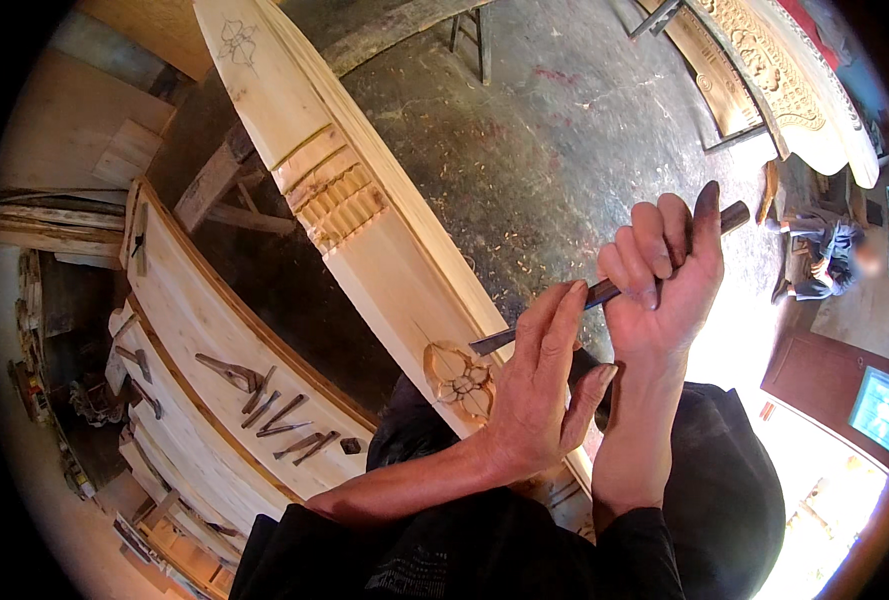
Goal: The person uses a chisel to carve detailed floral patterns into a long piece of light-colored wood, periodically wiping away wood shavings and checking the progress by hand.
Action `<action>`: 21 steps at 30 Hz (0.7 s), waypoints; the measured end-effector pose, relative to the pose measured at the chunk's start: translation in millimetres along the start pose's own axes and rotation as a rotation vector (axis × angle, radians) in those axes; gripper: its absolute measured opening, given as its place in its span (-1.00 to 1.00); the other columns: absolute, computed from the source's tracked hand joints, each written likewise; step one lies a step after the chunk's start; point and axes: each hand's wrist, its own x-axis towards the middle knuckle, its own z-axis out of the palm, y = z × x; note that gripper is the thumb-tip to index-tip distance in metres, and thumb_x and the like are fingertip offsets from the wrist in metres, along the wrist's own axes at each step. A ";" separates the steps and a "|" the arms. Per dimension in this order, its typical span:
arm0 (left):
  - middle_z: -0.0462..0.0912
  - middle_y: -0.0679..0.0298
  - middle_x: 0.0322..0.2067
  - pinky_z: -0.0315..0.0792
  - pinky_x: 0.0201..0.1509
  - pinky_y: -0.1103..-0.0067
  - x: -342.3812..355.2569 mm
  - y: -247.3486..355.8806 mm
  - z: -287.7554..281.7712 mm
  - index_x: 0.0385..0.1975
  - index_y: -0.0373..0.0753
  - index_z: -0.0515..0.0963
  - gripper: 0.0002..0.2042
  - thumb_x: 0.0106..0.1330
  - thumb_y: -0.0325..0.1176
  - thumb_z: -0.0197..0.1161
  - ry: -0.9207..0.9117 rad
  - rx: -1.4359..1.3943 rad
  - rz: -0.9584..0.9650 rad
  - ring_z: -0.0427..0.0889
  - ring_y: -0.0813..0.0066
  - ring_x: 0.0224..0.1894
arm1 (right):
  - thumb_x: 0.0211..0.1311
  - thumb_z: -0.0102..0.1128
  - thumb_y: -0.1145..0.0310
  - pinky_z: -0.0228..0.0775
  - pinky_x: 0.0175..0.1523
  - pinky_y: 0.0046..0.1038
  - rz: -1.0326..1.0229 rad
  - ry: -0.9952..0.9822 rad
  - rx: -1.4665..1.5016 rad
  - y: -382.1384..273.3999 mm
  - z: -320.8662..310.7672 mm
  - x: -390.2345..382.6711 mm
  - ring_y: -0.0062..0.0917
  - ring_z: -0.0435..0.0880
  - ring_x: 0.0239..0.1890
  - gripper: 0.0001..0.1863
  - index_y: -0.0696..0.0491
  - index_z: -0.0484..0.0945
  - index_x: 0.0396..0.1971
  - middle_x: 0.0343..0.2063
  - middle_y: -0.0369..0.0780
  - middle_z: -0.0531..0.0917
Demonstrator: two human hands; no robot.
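Observation:
My right hand (664, 275) is closed round a dark metal chisel (494, 340), slanting down to the left over a long pale wooden plank (384, 280). My left hand (539, 385) holds the lower part of the chisel with fingers pressed together over it, thumb out to the side. The blade tip is just above and left of a carved flower with pencil lines (459, 380). Further up the plank are a ridged, carved section (334, 195) and a pencilled flower outline (236, 42). Whether the tip touches the wood I cannot tell.
A curved board (194, 300) on the left bears several chisels and tools (274, 410). A trestle (219, 175) stands behind it. Carved panels (764, 70) lean at the upper right. A seated person (824, 255) is at the far right, near a brown door (804, 375). Wood shavings dot the concrete floor.

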 end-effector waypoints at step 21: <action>0.14 -0.21 0.43 0.60 0.15 0.38 -1.4 -0.7 -1.6 0.58 -0.59 -0.02 -0.20 0.51 -0.39 0.30 0.011 -0.076 -0.083 0.35 0.07 0.38 | 0.68 -0.05 -0.20 -0.21 -0.65 -0.49 -0.001 0.015 -0.132 16.1 15.5 9.0 -0.63 0.02 -0.79 -0.31 -0.14 0.14 -0.69 -0.74 -0.32 0.27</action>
